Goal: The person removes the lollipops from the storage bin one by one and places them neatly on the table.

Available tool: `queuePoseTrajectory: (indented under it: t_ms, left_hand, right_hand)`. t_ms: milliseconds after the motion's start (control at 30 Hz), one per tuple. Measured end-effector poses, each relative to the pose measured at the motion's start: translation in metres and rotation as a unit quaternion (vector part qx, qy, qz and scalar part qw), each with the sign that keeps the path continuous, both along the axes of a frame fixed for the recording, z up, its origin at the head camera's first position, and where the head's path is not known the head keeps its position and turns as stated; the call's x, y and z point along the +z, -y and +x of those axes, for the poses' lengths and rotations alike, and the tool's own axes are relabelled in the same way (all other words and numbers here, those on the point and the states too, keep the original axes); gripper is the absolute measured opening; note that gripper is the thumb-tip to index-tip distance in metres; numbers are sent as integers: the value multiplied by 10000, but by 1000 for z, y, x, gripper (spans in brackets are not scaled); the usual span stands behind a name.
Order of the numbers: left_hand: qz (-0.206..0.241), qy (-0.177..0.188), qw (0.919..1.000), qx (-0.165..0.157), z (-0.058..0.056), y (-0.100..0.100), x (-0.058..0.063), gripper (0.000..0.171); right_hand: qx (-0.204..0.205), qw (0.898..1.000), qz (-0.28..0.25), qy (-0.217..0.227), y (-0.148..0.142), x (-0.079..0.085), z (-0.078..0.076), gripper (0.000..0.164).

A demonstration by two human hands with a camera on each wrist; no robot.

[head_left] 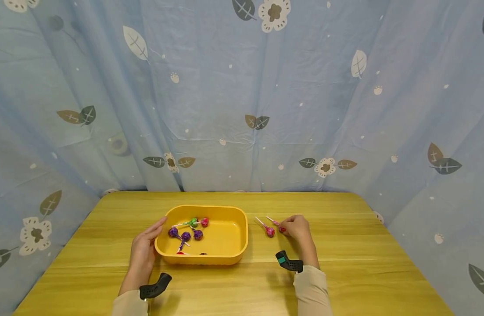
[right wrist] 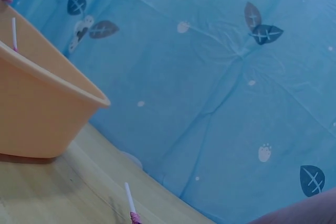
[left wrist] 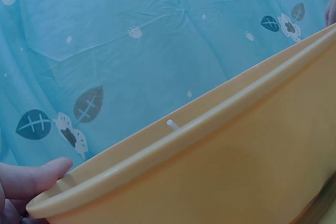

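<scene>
A yellow plastic basin (head_left: 242, 232) holds several wrapped lollipops, among them a green lollipop (head_left: 193, 222), a pink lollipop (head_left: 204, 222) and a purple lollipop (head_left: 198, 235). At the basin's left end, my left hand (head_left: 144, 250) touches the rim with its fingers fairly straight; one finger (left wrist: 44, 177) lies at the rim in the left wrist view. Right of the basin, my right hand (head_left: 298, 228) pinches a pink-red lollipop (head_left: 276, 223) by its candy end, close to the table. Another pink-red lollipop (head_left: 270, 231) lies just left of it, stick pointing away.
Everything stands on a yellow wood-grain table (head_left: 364, 254). A blue curtain (head_left: 226, 101) with leaves and flowers hangs behind it and along its sides. Black wrist mounts (head_left: 155, 287) sit on both forearms. The basin's near wall hides part of the lollipops inside.
</scene>
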State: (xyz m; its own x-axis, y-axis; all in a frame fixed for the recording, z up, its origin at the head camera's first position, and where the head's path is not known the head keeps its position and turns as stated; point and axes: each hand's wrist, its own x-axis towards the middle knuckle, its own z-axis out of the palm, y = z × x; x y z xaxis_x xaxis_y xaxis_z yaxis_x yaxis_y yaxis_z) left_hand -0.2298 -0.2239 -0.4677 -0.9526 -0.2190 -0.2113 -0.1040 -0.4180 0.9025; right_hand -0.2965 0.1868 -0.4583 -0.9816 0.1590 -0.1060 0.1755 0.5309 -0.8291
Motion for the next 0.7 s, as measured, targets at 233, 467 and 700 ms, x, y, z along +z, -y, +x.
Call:
queuePoseTrajectory:
  t_ms: [233,467,700]
  left_hand:
    - [75,-78,9999,18,-1,-1,0,30]
    - [76,-95,9999,30,0,-1,2,30]
    - [55,-134,9999,31,1,-2,1,30]
  right_hand:
    - [-18,10000,-36,18,1,-4,-2,15]
    - [-10,9999,148,80,1,-4,-2,16]
    - [-6,9999,60,81,2,-2,-1,17]
